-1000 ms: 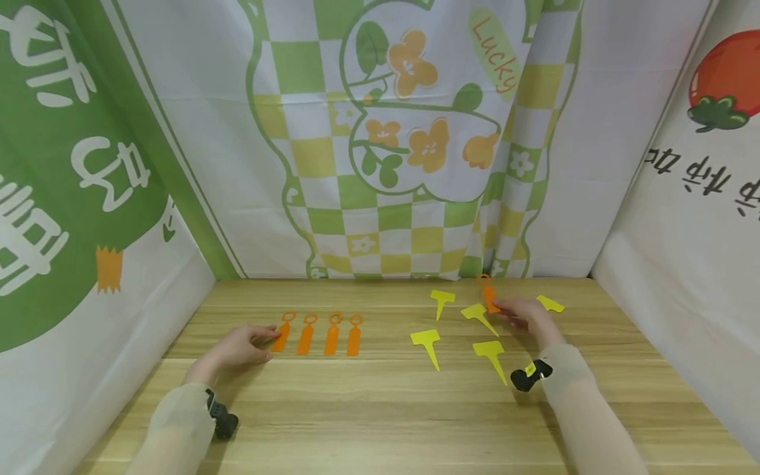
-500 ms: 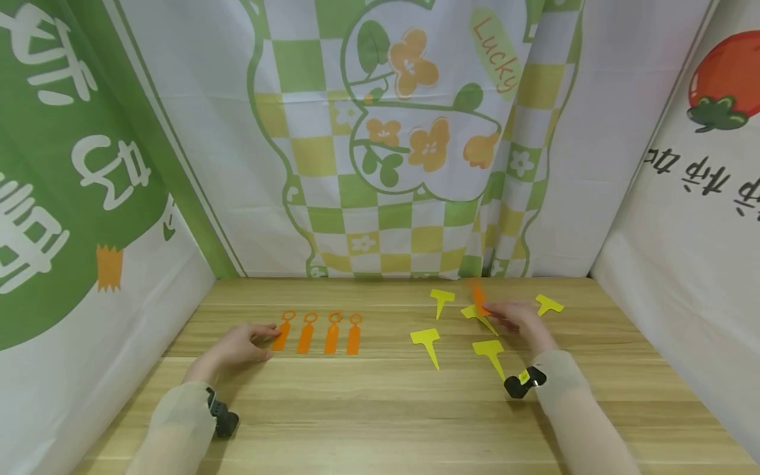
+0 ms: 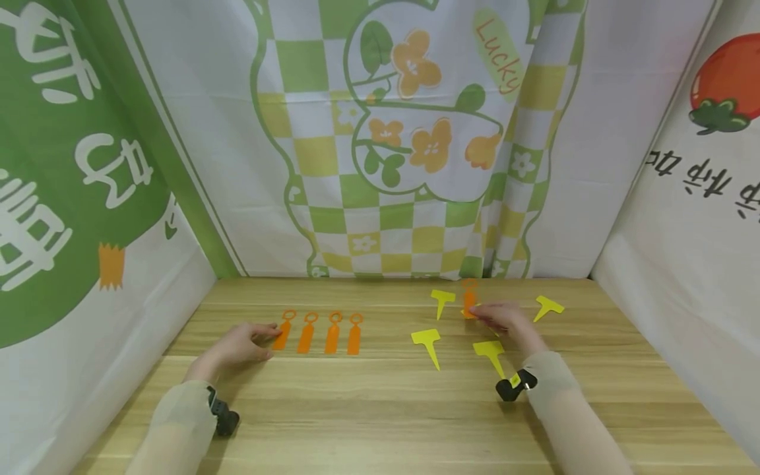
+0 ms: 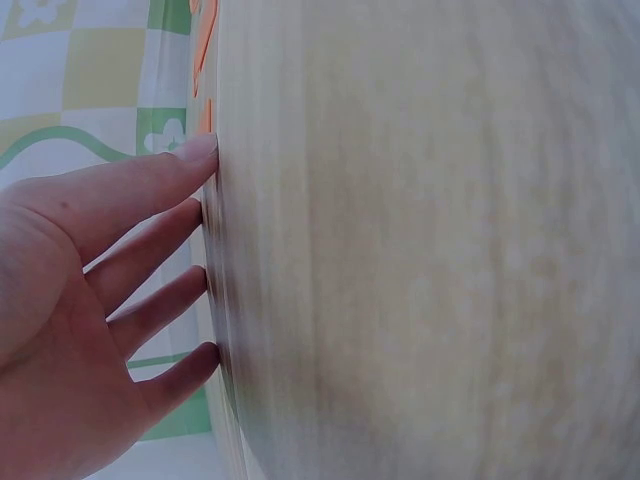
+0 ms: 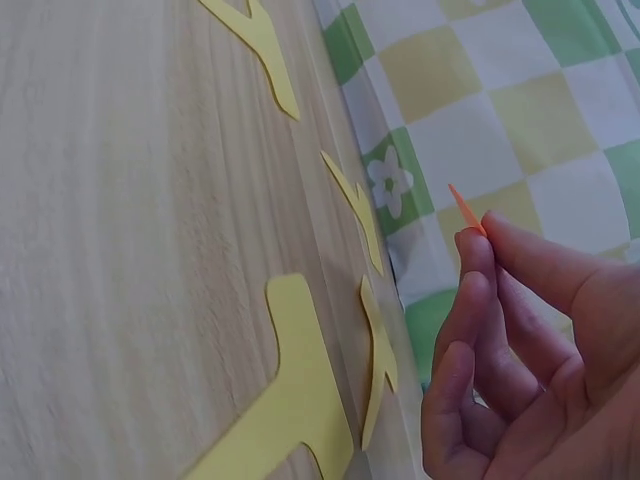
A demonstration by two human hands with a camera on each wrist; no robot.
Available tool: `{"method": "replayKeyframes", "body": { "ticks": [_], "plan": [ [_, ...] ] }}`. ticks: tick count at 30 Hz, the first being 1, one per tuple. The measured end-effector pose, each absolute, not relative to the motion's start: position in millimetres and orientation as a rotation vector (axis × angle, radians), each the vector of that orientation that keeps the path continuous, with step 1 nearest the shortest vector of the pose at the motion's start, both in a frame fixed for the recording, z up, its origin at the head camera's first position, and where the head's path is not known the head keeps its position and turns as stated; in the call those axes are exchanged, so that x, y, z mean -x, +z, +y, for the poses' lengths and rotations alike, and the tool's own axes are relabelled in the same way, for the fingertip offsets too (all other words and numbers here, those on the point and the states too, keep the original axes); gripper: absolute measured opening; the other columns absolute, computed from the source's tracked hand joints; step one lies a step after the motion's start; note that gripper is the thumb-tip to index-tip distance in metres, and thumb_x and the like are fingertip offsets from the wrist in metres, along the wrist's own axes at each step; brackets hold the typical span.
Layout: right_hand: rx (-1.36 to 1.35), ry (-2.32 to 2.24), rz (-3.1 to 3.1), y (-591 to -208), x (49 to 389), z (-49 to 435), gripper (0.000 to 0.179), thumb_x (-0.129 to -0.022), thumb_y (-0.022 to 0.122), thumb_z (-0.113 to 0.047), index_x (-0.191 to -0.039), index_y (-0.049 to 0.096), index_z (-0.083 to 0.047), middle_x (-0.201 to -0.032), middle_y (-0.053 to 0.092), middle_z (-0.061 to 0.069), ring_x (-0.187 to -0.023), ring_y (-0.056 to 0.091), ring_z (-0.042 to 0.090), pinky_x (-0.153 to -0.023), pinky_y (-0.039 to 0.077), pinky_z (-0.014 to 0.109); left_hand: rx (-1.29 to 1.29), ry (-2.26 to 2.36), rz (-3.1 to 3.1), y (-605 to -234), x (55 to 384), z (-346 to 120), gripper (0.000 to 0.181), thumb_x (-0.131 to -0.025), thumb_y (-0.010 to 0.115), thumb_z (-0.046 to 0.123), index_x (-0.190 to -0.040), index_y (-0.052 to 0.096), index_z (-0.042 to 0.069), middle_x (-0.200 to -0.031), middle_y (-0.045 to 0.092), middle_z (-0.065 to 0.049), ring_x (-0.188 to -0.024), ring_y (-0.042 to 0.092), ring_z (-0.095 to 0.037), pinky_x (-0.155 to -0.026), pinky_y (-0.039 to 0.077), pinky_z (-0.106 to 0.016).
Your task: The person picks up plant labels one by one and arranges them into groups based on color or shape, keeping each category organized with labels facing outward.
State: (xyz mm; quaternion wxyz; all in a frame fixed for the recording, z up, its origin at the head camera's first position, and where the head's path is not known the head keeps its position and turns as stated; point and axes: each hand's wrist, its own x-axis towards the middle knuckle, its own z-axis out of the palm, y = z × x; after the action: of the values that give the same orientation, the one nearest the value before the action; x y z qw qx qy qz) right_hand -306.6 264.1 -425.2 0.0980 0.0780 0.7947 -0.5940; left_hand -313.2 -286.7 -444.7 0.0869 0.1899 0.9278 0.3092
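My right hand point(image 3: 509, 323) pinches an orange plant tag with a ring at its top point(image 3: 470, 300) between thumb and fingertips, raised over the back right of the table. In the right wrist view only the tag's thin edge point(image 5: 466, 210) shows. A row of several similar orange tags point(image 3: 332, 336) lies on the left half, rings toward the back. My left hand point(image 3: 237, 344) rests on the table with loosely spread fingers, its fingertips at the leftmost tag point(image 3: 282, 335). Yellow T-shaped plant labels point(image 3: 426, 339) lie around the right hand, one mostly hidden beneath the held tag and hand.
Near the right wrist lies a yellow label point(image 3: 489, 353), and another point(image 3: 549, 307) is at the back right. The wooden table point(image 3: 356, 415) meets a green-and-yellow checked curtain point(image 3: 392, 224) at the back. Printed cloths hang on both sides.
My right hand has moved left with the orange tag, from the back right toward the middle, and now covers most of one yellow label. My left hand has stayed in place.
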Motion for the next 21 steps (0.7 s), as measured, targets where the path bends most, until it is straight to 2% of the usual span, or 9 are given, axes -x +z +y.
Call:
{"method": "replayKeyframes", "body": {
  "ticks": [3, 9, 15, 21],
  "plan": [
    [-0.192, -1.755, 2.336, -427.9, 306.7, 260.5, 0.024, -0.078, 0.077, -0.032, -0.081, 0.072, -0.008, -0.063, 0.067, -0.007, -0.053, 0.054, 0.001, -0.049, 0.042, 0.015, -0.56, 0.918, 2.764, -444.1, 312.9, -286.4, 0.051, -0.079, 0.074, 0.013, -0.127, 0.059, 0.003, -0.143, 0.044, -0.02, -0.135, 0.029, -0.048, -0.108, 0.024, -0.064],
    [-0.302, -1.76, 2.344, -427.0, 306.0, 244.2, 0.017, -0.082, 0.073, -0.018, -0.089, 0.072, -0.003, -0.063, 0.068, -0.007, -0.059, 0.06, 0.002, -0.059, 0.051, 0.017, -0.545, 0.919, 2.767, -443.5, 312.2, -285.7, 0.051, -0.079, 0.074, 0.012, -0.127, 0.06, 0.003, -0.143, 0.044, -0.02, -0.135, 0.028, -0.048, -0.108, 0.023, -0.065],
    [-0.238, -1.621, 2.404, -426.7, 306.4, 235.0, 0.026, -0.084, 0.071, -0.022, -0.097, 0.072, 0.001, -0.062, 0.067, -0.009, -0.048, 0.051, -0.001, -0.048, 0.04, 0.015, -0.549, 0.913, 2.766, -444.4, 313.4, -285.6, 0.051, -0.079, 0.074, 0.012, -0.127, 0.059, 0.002, -0.143, 0.044, -0.02, -0.135, 0.029, -0.048, -0.108, 0.022, -0.064],
    [-0.233, -1.532, 2.445, -429.2, 306.1, 224.5, 0.021, -0.082, 0.073, -0.025, -0.086, 0.073, -0.005, -0.057, 0.064, -0.009, -0.047, 0.049, 0.001, -0.047, 0.037, 0.017, -0.557, 0.912, 2.771, -445.0, 315.0, -286.0, 0.051, -0.078, 0.075, 0.013, -0.126, 0.06, 0.002, -0.142, 0.045, -0.021, -0.134, 0.031, -0.047, -0.108, 0.024, -0.063]
  ]
}}
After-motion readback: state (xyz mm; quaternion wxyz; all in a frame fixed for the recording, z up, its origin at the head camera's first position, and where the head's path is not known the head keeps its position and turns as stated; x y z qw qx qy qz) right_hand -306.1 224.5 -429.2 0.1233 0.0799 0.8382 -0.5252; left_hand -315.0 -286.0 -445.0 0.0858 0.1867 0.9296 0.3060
